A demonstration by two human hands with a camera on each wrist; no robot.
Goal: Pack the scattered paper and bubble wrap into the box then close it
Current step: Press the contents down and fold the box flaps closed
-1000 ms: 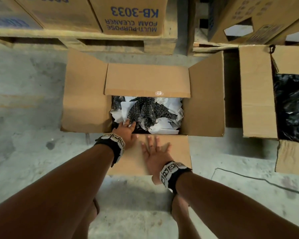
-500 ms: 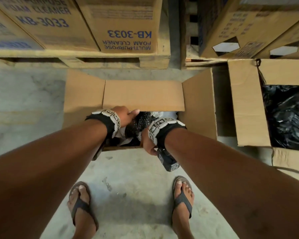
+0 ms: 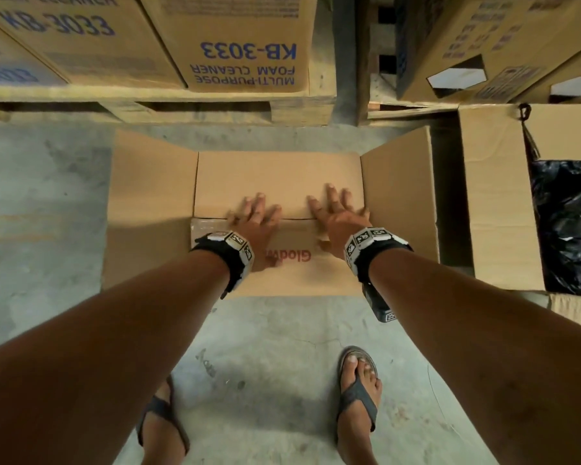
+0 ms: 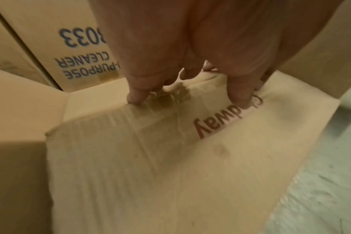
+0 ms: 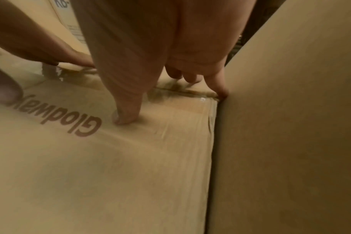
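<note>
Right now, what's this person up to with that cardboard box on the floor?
They are closing it. The left hand and right hand lie flat with spread fingers on the near flap and far flap, folded over the box. The two side flaps are open.

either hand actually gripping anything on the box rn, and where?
Nothing gripped. Left hand and right hand lie spread on the near flap, fingers reaching over the seam to the far flap. Both side flaps are still open.
</note>
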